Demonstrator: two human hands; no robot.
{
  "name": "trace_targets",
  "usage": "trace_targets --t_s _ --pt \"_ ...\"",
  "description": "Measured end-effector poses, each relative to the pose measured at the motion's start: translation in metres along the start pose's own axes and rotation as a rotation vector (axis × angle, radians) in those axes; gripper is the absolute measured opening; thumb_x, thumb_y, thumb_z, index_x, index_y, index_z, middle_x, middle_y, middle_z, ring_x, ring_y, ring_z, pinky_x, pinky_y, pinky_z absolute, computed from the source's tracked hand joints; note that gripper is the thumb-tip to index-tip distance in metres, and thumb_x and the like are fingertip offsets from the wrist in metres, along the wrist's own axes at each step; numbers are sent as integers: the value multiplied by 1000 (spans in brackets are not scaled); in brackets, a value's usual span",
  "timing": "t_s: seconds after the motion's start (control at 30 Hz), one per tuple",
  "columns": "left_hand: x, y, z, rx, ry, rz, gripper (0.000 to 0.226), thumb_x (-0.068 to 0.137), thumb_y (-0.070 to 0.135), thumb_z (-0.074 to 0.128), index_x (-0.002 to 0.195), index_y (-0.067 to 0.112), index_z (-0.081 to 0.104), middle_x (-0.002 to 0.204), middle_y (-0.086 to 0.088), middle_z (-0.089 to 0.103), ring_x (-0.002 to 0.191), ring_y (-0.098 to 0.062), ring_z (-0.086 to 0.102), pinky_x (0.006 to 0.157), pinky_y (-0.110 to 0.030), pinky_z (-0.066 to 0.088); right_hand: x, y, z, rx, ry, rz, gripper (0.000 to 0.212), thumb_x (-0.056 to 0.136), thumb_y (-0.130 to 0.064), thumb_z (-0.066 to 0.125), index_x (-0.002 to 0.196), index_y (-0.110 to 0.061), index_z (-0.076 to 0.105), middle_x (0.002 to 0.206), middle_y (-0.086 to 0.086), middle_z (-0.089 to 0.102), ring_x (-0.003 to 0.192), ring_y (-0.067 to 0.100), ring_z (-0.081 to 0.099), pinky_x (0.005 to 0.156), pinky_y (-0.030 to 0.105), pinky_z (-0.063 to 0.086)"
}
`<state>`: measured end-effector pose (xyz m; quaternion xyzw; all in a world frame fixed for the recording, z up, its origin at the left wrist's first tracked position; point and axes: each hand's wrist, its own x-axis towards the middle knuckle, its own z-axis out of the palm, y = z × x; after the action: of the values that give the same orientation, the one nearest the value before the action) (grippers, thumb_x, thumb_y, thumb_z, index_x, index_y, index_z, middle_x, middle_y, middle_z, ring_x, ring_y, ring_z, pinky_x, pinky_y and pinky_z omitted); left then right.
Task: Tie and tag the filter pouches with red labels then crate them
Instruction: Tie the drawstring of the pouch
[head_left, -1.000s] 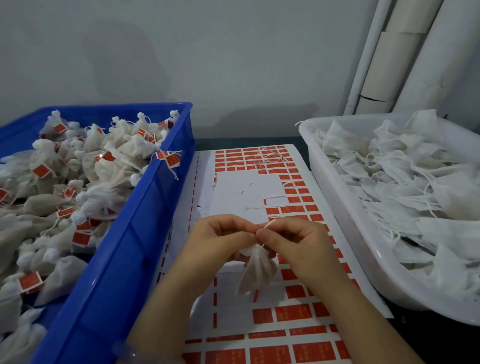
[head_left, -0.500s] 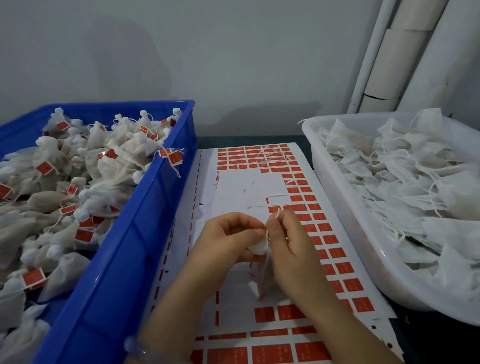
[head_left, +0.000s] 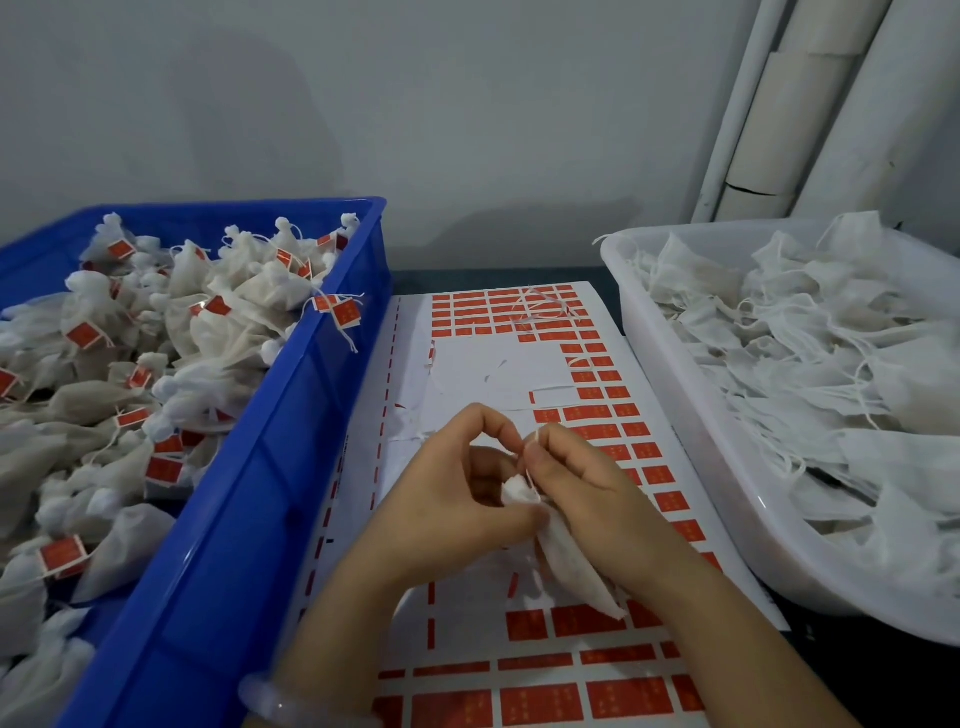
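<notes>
Left hand (head_left: 447, 499) pinched pouch (head_left: 571, 561) neck; right hand (head_left: 587, 483) pinched its string (head_left: 536, 435), both just above sheet (head_left: 483, 364) centre. Reckoned neck had to be held bunched, string cinched tight before tagging.

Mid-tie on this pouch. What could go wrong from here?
1. The left hand and right hand pinch the pouch at its neck; the tie could slip and end up loose.
2. String scraps lie on the label sheet and may stick to labels.
3. One tag hangs over the blue crate rim and could snag.
</notes>
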<state>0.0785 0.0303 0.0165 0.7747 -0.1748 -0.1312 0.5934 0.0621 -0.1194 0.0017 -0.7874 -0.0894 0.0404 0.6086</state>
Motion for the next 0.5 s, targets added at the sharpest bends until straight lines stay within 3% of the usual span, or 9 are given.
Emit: trace_targets --t_s 0.13,0.27,0.37,0.5 --pt "-1 -2 -3 45 32 16 43 59 13 71 94 28 50 75 -4 68 70 -28 66 68 -39 60 2 4 0 -59 9 5 23 96 -39 36 82 -29 51 82 -8 55 76 9 54 65 15 47" --pt "-1 -1 -4 43 -14 39 41 60 14 73 94 23 51 83 -6 67 75 -31 66 69 -42 59 3 5 0 -113 47 0 22 95 -40 35 80 -32 49 84 -13 55 80 5 54 62 7 46" --pt "0 1 -2 44 -64 77 39 60 18 79 90 22 55 86 2 68 79 -25 68 70 -36 59 2 5 -1 -71 82 37 22 95 -42 35 83 -33 51 84 -15 58 84 2 57 65 12 50" --pt "0 -1 -5 60 -48 143 29 70 8 78 93 20 63 90 0 69 81 -24 69 72 -43 59 0 0 -1 16 59 89 22 96 -40 35 87 -30 53 86 -8 61 85 10 61 75 22 53"
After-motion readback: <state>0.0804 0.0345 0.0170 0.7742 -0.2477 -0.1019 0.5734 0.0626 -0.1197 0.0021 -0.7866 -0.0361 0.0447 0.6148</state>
